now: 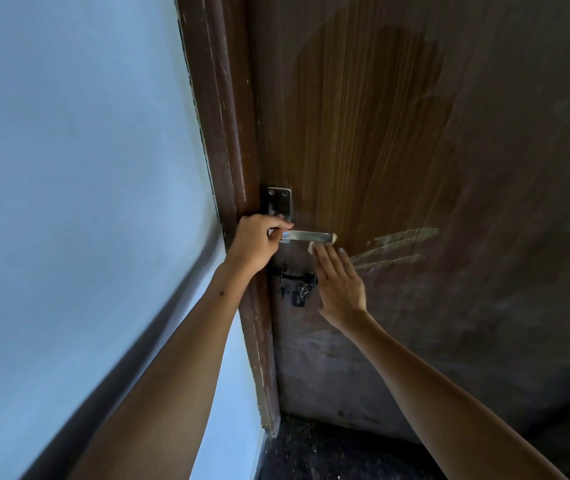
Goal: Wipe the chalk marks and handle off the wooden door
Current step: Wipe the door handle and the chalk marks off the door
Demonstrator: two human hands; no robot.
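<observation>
A brown wooden door [398, 133] fills the right of the view. Pale chalk marks [401, 245] streak it to the right of the metal lever handle [311, 236]. My left hand [259, 240] is closed around the handle's base, below its dark backplate [279, 200]. My right hand [340, 282] lies flat against the door just under the handle's free end, fingers straight. A small white cloth or tissue [311, 247] peeks out at its fingertips, with another scrap of white at the handle tip; how it is held is hidden.
A black sliding bolt latch [294, 284] sits under the handle, partly behind my right hand. The brown door frame [228, 133] runs along the left, beside a pale blue wall [79, 150]. Dark speckled floor [328, 448] lies below the door.
</observation>
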